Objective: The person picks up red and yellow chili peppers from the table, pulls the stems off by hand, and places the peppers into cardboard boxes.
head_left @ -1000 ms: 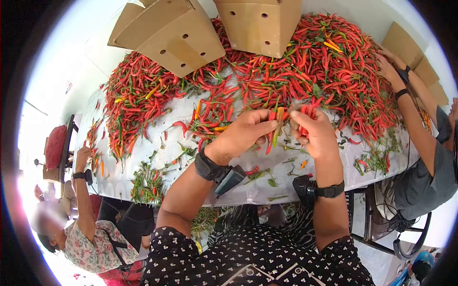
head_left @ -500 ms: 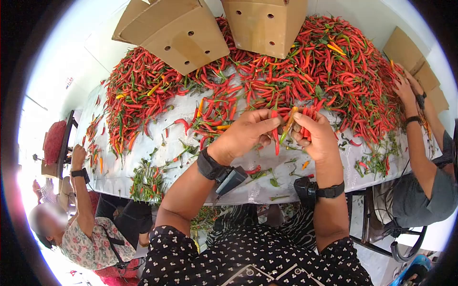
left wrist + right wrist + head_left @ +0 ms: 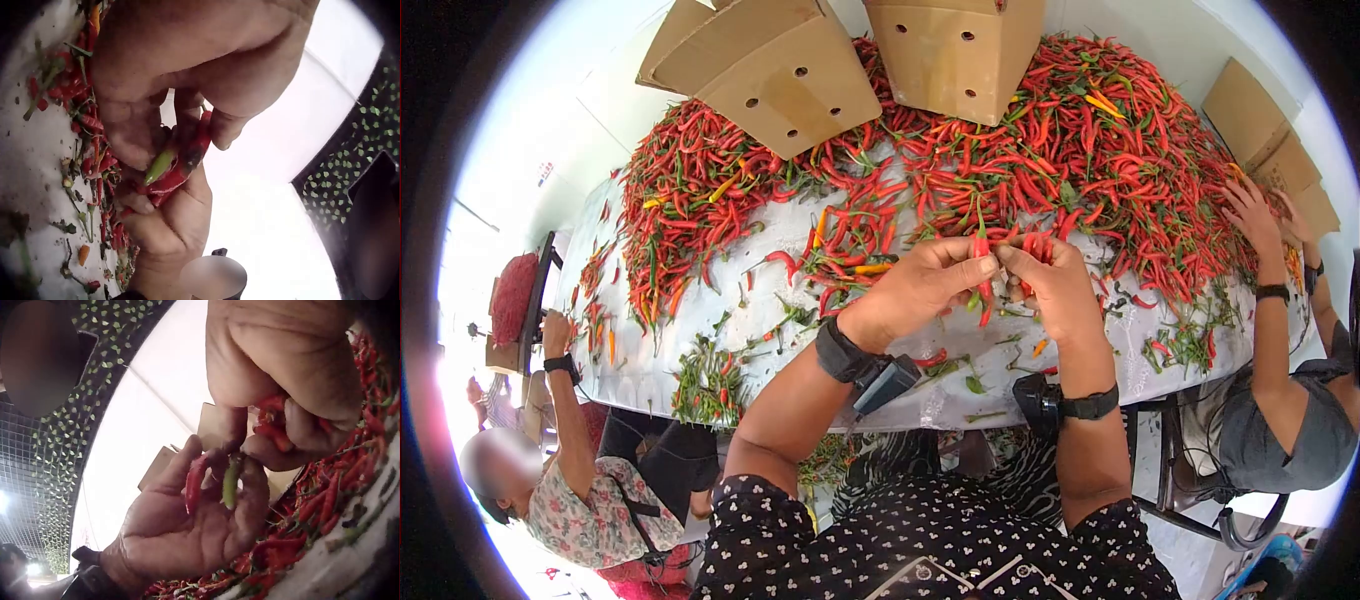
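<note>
My left hand (image 3: 920, 285) pinches a red chili pepper (image 3: 195, 484) between thumb and forefinger, its green stem pointing up in the head view. Beside it a green-tipped chili (image 3: 231, 484) pokes out between the fingers of both hands. My right hand (image 3: 1062, 290) holds several red chilies (image 3: 273, 428) in its curled fingers, while its thumb and forefinger meet the left fingertips. In the left wrist view, a dark patch marks the red chili (image 3: 204, 134). Both hands are over the near part of the table (image 3: 880, 395), in front of loose chilies (image 3: 850, 240).
A large heap of red chilies (image 3: 1100, 150) spreads across the back. Two cardboard boxes (image 3: 790, 95) stand on it. A pile of green stems (image 3: 708, 385) lies at the front left, more stems (image 3: 1185, 340) at the right. People sit on both sides, one with hands (image 3: 1255, 215) at the heap.
My hands have come together, fingertips meeting. The yellowish-green chili, between both hands at first and then at the right fingertips, is now mostly hidden. The person at right has moved their hands nearer.
</note>
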Demonstrator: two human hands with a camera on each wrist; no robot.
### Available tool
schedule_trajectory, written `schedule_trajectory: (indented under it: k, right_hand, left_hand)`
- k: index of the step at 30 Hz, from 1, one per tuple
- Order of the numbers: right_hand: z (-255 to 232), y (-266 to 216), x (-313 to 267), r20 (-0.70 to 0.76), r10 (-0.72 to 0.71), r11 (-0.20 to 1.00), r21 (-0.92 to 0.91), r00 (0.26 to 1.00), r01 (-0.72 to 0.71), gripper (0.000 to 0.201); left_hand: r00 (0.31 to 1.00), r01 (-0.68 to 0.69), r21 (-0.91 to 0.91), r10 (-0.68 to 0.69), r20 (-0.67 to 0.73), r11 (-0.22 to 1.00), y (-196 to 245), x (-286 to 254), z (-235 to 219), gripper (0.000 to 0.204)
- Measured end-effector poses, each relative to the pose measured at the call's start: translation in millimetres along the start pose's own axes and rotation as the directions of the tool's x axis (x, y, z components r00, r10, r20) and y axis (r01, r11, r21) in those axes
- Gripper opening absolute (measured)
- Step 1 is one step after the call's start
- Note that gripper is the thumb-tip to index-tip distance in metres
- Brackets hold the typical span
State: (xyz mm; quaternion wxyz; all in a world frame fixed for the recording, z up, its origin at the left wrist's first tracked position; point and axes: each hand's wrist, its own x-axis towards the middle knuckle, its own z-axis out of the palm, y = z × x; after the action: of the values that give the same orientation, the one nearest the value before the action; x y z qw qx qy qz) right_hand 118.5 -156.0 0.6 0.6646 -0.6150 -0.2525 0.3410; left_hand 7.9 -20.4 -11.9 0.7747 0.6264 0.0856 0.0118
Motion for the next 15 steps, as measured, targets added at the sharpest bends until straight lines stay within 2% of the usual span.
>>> schedule_trajectory:
  k: [4,8,10,15]
  right_hand:
    - [0,-1,0,-0.028,0.009,0.995,0.1,1.0,-0.006,0.016]
    - [-4,6,2,-0.023,-0.01,0.995,0.101,1.0,0.012,0.016]
    - [-6,2,-1,0.01,-0.007,1.0,-0.02,1.0,0.007,0.019]
    - [-4,-3,-4,0.05,0.035,0.999,-0.037,0.998,-0.033,0.015]
  left_hand:
    - [0.999,-0.014,0.17,0.02,-0.037,0.985,-1,2,-1,0.024]
    - [0.997,-0.072,0.189,0.078,-0.027,0.979,0,0,0,0.019]
    - [0.996,-0.092,0.396,0.091,0.023,0.914,10,-3,0,0.015]
    - [0.977,-0.214,0.393,0.205,0.063,0.894,-10,1,1,0.017]
